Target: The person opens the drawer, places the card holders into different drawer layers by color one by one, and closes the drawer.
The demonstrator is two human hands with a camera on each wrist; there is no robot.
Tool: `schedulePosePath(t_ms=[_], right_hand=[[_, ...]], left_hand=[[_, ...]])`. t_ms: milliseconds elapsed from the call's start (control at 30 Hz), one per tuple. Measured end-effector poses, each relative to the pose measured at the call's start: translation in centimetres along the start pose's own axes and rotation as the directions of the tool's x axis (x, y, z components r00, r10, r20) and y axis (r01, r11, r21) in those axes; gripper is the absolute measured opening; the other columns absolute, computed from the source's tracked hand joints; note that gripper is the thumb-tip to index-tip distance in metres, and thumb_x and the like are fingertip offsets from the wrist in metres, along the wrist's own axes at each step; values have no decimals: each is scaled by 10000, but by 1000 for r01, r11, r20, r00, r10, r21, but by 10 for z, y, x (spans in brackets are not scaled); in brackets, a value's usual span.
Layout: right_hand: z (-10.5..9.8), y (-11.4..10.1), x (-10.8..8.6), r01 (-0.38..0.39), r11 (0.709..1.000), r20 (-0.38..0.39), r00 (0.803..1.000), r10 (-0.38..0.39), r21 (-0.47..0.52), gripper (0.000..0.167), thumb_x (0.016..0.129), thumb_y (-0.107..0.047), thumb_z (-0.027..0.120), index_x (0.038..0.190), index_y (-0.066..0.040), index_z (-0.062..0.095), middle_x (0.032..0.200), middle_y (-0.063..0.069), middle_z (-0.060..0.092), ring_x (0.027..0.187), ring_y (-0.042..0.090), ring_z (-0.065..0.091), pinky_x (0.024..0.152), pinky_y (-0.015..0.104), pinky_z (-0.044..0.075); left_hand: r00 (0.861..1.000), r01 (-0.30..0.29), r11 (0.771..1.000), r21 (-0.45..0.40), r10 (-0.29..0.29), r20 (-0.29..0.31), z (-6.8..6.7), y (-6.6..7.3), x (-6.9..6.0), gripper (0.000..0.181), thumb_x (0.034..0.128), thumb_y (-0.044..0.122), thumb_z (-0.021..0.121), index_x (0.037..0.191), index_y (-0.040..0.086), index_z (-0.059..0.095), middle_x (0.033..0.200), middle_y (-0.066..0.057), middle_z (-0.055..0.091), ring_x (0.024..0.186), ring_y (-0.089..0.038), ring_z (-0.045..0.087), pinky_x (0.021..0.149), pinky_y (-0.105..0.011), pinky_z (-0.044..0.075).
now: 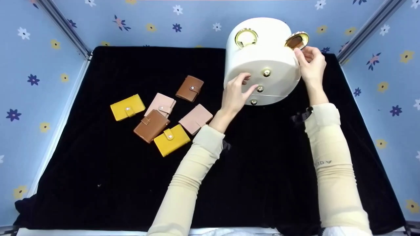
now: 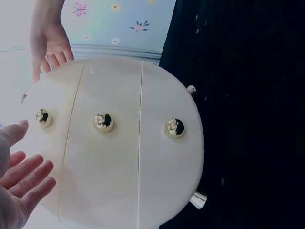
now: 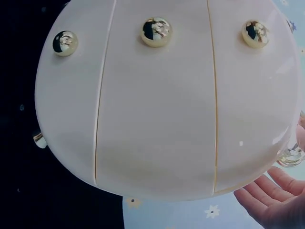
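Observation:
A white rounded cabinet with drawers and gold knobs stands at the back right. On its top are two round gold-rimmed pieces, one at the left and one tilted up at the right. My left hand is in front of the drawer face, fingers spread and holding nothing; the left wrist view shows the same hand beside a knob. My right hand is at the lower edge of the right gold-rimmed piece. In the right wrist view that hand has its fingers extended.
Left of the cabinet, on the black cloth, lie small wallets: yellow, yellow, brown, brown, pink and pink. Blue flowered panels surround the cloth on the back and sides.

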State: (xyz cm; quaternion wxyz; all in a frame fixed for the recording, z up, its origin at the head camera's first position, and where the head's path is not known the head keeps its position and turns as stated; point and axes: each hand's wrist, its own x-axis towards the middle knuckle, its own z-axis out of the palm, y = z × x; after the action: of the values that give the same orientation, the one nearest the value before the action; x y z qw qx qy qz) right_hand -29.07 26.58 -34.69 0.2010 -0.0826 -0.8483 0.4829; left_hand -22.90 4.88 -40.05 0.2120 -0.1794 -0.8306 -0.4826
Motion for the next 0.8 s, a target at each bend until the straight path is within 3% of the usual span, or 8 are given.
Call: schedulePosePath(t_ms=[233,333,467,667,800], right_hand=[[5,-1,8,-64,998,15,998,64,25,382,771,-320,667,1011,-31,592,855,-10,581,796,85,552,768,195,426],[7,1,12,-84,996,22,996,84,16,338,760,-333,672,960,-72,596,857,-8,595,791,85,563,762,192,431],[9,4,17,-119,988,33,993,116,100,228,747,-300,695,839,-119,592,810,-23,603,773,85,563,745,190,427],[12,6,21,-144,944,60,989,133,296,156,730,-187,722,733,-107,588,712,-27,594,691,85,546,672,203,412],[13,6,22,-160,894,70,987,144,418,141,706,-112,740,751,-73,611,702,4,605,665,103,550,647,209,414]], left_hand=[[999,34,998,-49,-33,28,14,6,10,335,766,227,692,1008,24,580,934,-69,640,806,-163,602,742,-164,430],[996,59,998,-17,-58,60,19,9,13,352,776,276,676,1021,48,569,945,-46,638,812,-143,592,727,-160,423],[992,70,997,40,-73,105,26,10,17,367,793,326,646,1041,75,546,972,-25,633,820,-126,588,713,-178,430],[996,50,997,67,-54,75,34,9,20,343,793,318,646,1010,74,540,946,-33,637,783,-126,602,693,-186,444],[999,16,997,73,-19,39,39,10,22,338,792,314,650,996,67,543,897,-31,639,745,-116,600,664,-184,445]])
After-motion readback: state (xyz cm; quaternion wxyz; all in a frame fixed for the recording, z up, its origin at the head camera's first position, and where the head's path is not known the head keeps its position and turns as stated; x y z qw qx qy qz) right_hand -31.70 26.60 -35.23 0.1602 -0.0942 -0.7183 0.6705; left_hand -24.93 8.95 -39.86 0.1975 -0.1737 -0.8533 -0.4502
